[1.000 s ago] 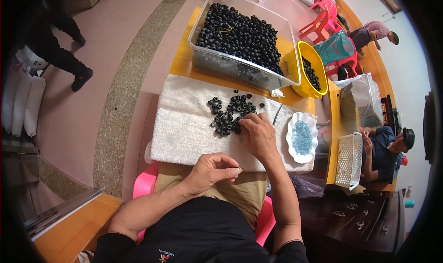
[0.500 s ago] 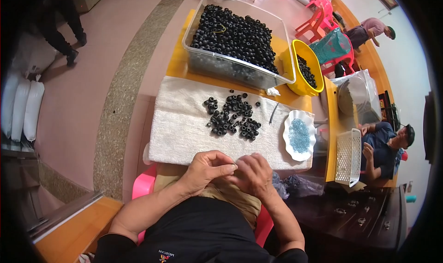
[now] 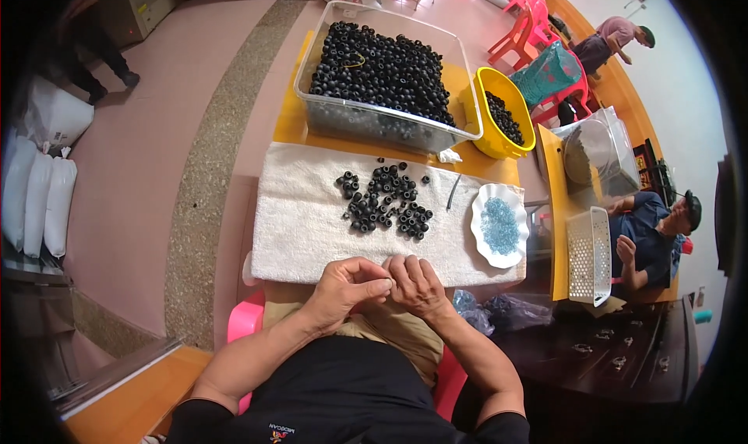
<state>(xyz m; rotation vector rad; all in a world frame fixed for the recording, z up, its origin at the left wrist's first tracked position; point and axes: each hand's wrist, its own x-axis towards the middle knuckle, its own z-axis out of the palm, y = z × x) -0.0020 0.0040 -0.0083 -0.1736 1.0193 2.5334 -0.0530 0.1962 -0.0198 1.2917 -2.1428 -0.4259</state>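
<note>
My left hand (image 3: 348, 290) and my right hand (image 3: 418, 286) meet just in front of the near edge of a white towel (image 3: 300, 241). Thumb and forefinger of the left are pinched together; the right hand's fingers are curled against those fingertips. Whatever lies between them is hidden or too small to make out. Beyond the hands, a loose cluster of small black bead-like pieces with holes (image 3: 383, 201) is spread on the towel. To its right stands a white scalloped dish (image 3: 481, 244) with tiny pale-blue pieces (image 3: 500, 226). A thin dark tool (image 3: 453, 191) lies between cluster and dish.
A clear plastic bin (image 3: 382, 105) full of black pieces stands behind the towel, beside a yellow tub (image 3: 510, 145) holding more. At right are a white perforated basket (image 3: 588, 261) and a seated person (image 3: 654, 229). Plastic bags (image 3: 499, 313) lie near my right forearm.
My right hand, blurred before, is now still and curled against the left fingertips. The dark speck at the fingertips no longer shows. The view has shifted slightly.
</note>
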